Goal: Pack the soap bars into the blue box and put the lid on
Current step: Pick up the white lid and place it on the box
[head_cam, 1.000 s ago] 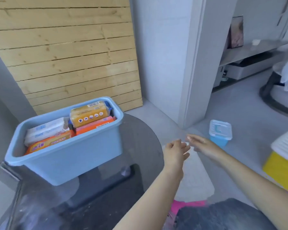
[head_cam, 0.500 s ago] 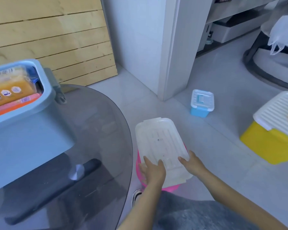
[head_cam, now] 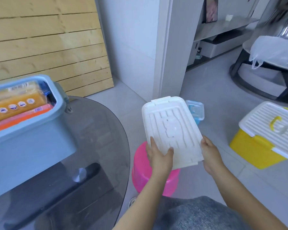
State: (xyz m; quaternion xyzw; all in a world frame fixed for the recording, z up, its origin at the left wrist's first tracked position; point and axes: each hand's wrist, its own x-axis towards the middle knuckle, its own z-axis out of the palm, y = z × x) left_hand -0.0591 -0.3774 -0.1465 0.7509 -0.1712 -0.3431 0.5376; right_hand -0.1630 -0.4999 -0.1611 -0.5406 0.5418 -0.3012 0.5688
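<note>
In the head view we judge the soap bars [head_cam: 18,105] packed and the lidding step in hand, our left hand [head_cam: 158,156] and right hand [head_cam: 210,156] gripping the white lid [head_cam: 171,128] at its near corners above the pink stool [head_cam: 140,168], next to swing it left, level, onto the blue box [head_cam: 33,136] on the glass table [head_cam: 96,146].

A pale grey tiled floor [head_cam: 209,100] ran through the room, lit by soft daylight. A panel of light wooden slats [head_cam: 47,47] leaned against the white wall [head_cam: 131,39], beside a white square pillar [head_cam: 171,47]. A rounded smoked-glass tabletop [head_cam: 98,146] filled the lower left. Further back stood a low grey shelf unit [head_cam: 223,29], and at the right a round dark-framed table [head_cam: 256,77] carrying a white plastic bag [head_cam: 273,50]
</note>
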